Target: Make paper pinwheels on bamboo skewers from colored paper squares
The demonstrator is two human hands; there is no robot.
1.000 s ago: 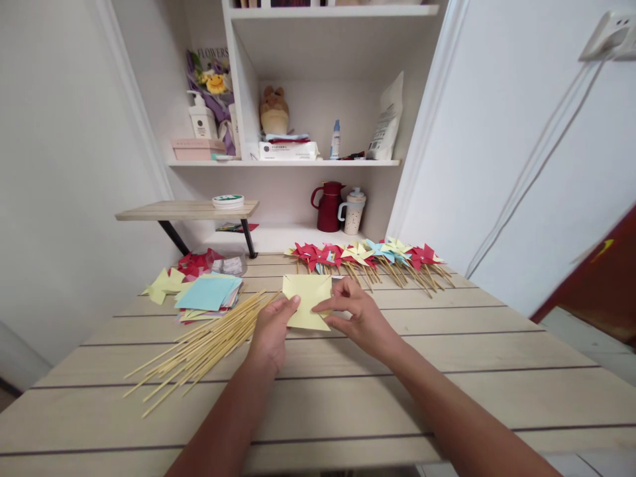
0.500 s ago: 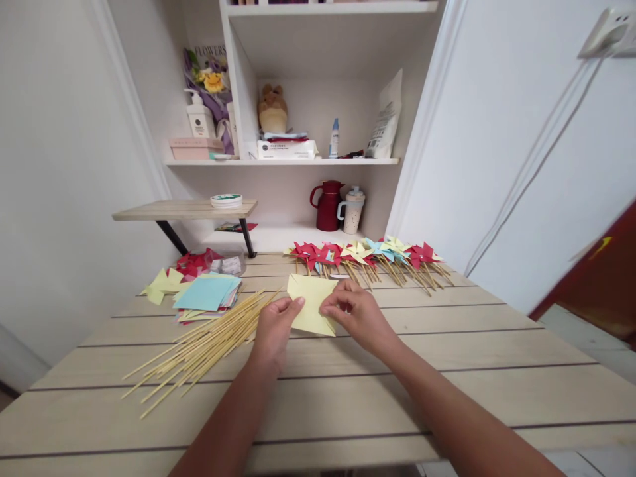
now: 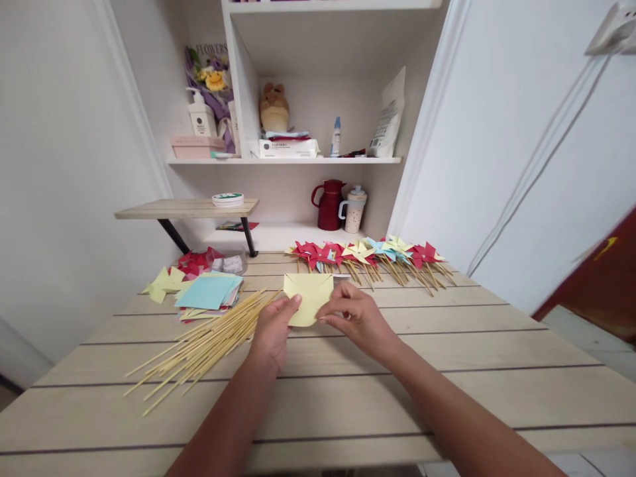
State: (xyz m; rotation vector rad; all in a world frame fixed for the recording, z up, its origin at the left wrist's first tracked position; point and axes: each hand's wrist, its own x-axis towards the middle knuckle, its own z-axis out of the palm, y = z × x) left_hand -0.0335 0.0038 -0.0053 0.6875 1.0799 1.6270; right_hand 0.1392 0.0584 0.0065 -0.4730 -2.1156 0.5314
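Note:
A square of yellow paper [image 3: 309, 291] with slits cut in from its upper corners is held up just above the table. My left hand [image 3: 274, 326] grips its left edge, thumb lying on the front face. My right hand [image 3: 354, 315] pinches the lower right corner between thumb and fingers. That corner is partly hidden by the fingertips. Thin wooden sticks [image 3: 209, 348] lie in a loose bundle left of my left hand. Behind the paper, finished paper pinwheels [image 3: 358, 253] on sticks rest in a row.
A stack of coloured paper squares [image 3: 206, 293] lies at the left, beside yellow and red cut pieces and a clear box [image 3: 231, 262]. A small raised shelf [image 3: 183, 209] stands behind them. On the cabinet's bottom ledge are a red jug [image 3: 329, 205] and a speckled cup [image 3: 354, 211].
The yellow paper has turned slightly and its lower right corner is drawn in. My right hand has shifted a little left with that corner; my left hand keeps its grip.

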